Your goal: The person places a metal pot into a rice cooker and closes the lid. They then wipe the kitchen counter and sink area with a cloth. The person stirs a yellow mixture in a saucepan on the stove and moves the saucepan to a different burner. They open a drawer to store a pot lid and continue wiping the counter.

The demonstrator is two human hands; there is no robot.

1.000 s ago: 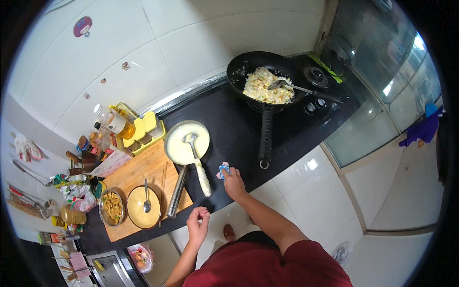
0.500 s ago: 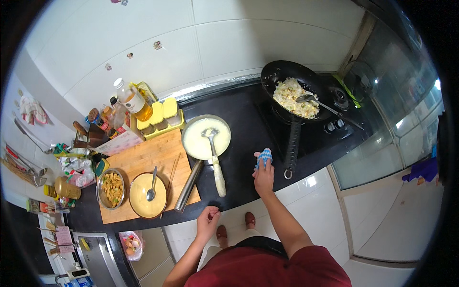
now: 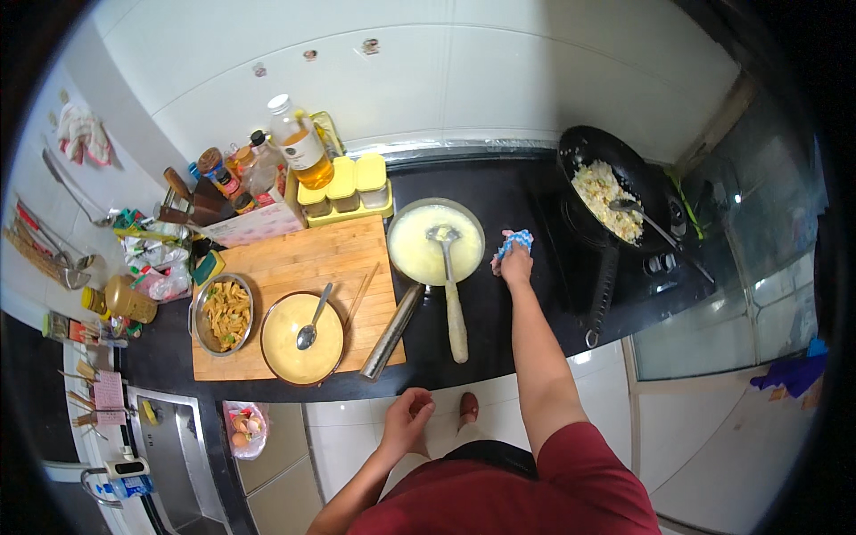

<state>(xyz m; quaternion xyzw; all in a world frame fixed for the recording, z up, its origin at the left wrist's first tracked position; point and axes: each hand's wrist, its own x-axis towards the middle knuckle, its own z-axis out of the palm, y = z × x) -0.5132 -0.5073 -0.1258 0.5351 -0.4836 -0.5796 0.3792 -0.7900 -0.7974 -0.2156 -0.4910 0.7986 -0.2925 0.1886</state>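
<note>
My right hand (image 3: 514, 265) presses a blue, white and pink cloth (image 3: 517, 240) onto the black countertop, between a saucepan and the wok. The saucepan (image 3: 399, 332) holds a pale, creamy liquid; a ladle with a light handle (image 3: 456, 325) rests in it. Over the counter's front edge hangs my left hand (image 3: 408, 421), fingers loosely curled and apart from the thumb, with nothing seen in it. On the stove, the black wok (image 3: 584, 143) contains fried rice (image 3: 604, 198) and a metal spatula (image 3: 658, 229).
A wooden cutting board (image 3: 272, 254) carries a yellow plate (image 3: 281, 343) with a spoon, a metal bowl of food (image 3: 247, 335) and chopsticks (image 3: 361, 294). Behind stand yellow-lidded seasoning boxes (image 3: 341, 183) and an oil bottle (image 3: 300, 147). A sink (image 3: 169, 446) lies at lower left.
My right hand has slid the cloth leftward and back, closer to the saucepan and farther from the wok handle. My left hand stays by the counter edge. The whole view has shifted.
</note>
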